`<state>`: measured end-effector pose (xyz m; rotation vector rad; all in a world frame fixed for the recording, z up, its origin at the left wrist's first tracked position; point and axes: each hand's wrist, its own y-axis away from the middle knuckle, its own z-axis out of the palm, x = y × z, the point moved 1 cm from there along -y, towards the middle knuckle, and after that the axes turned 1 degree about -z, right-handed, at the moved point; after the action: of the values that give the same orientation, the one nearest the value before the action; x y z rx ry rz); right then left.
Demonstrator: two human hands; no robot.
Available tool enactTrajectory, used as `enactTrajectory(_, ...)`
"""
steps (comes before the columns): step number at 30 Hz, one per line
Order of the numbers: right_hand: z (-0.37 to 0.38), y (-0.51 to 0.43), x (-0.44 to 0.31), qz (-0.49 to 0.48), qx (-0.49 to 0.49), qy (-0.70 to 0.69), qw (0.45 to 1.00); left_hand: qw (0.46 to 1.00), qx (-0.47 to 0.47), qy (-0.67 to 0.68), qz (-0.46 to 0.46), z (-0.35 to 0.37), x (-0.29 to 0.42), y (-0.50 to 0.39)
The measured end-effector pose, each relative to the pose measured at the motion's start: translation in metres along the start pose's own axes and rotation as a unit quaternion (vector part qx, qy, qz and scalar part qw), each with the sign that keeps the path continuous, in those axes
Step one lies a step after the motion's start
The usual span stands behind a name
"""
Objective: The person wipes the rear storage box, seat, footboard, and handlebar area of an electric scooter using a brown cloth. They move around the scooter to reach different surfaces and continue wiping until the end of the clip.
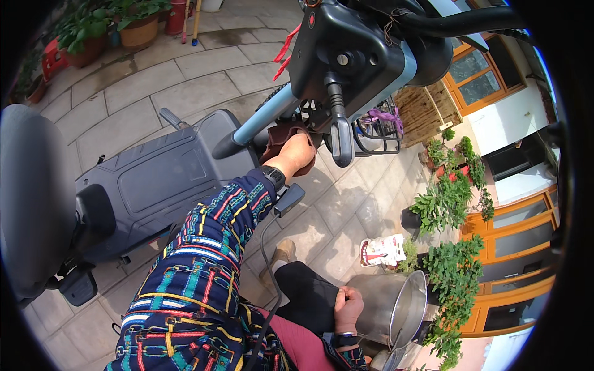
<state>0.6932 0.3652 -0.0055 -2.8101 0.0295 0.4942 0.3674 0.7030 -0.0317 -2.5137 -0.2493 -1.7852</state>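
Observation:
My left hand (299, 150) reaches out and grips a dark brown cloth (280, 139), held low beside the blue frame tube (264, 116) of an electric scooter. The black front housing (348, 51), with a key lock (343, 60) and a hanging grey-and-black hook (342, 139), is just above it. My right hand (349, 306) has its fingers curled and rests on my black trouser leg at the knee, next to a metal bucket (380, 301). Whatever surface the cloth touches is hidden behind the hand and frame.
The scooter's grey footboard (162, 171) and seat (37, 199) extend left. A black cable (264, 241) runs along my left sleeve. On the paving lie a white printed bag (383, 250) and, around it, potted plants (441, 204). More pots (139, 32) and a red stool (53, 60) stand at upper left.

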Motion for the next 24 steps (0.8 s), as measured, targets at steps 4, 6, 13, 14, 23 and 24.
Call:
enactTrajectory(4,-0.001,0.000,-0.001,0.031,-0.019,0.009,0.999,0.998,0.042,0.007,0.037,-0.002,-0.002,0.011)
enactTrajectory(6,-0.001,-0.001,-0.001,0.049,-0.020,0.004,0.999,0.997,0.050,-0.016,0.053,-0.005,0.001,0.007)
enactTrajectory(13,0.001,-0.004,0.003,0.072,-0.019,0.000,0.997,0.992,0.033,-0.083,0.087,-0.010,-0.003,0.000)
enactTrajectory(14,0.001,-0.004,0.004,0.049,-0.013,0.010,0.999,0.992,0.032,-0.082,0.088,-0.011,-0.004,-0.002)
enactTrajectory(23,0.000,-0.008,-0.001,0.047,-0.024,0.021,0.998,1.000,-0.003,-0.009,0.020,-0.022,0.014,-0.050)
enactTrajectory(24,0.001,-0.008,-0.003,0.051,-0.024,0.018,0.998,1.000,-0.005,-0.012,0.024,-0.021,0.015,-0.049)
